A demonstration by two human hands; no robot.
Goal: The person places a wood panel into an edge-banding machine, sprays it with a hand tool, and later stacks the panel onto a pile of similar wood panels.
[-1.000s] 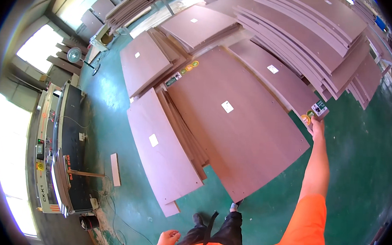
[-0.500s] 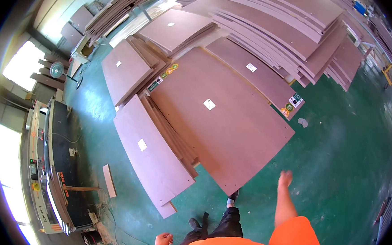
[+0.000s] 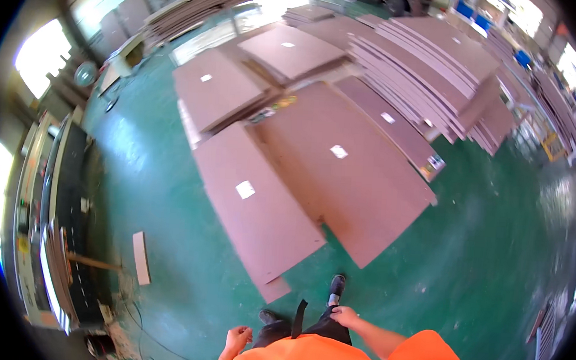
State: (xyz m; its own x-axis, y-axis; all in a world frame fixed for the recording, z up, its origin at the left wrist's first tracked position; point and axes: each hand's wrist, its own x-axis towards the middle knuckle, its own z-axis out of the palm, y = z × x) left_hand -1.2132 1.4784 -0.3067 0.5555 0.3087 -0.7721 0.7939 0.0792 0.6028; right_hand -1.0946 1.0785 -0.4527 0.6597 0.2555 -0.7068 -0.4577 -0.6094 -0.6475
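My left hand hangs low beside my left hip, its fingers loosely curled and nothing visible in them. In front of my right thigh is my right hand, its fingers curled in and no object showing; it is slightly smeared by motion. Ahead of my feet lies a low stack topped by a brown panel with a white label. To its right, a wider brown panel also bears a white label. Neither hand touches the panels.
A narrower panel lies beyond the wide one. Tall panel stacks stand at the far right. On the left are a long dark machine, a loose board strip on the green floor, and a cable.
My right hand has swung inward from the right to my thigh. The view has shifted, with the panels now farther right and more of the hall's far end showing.
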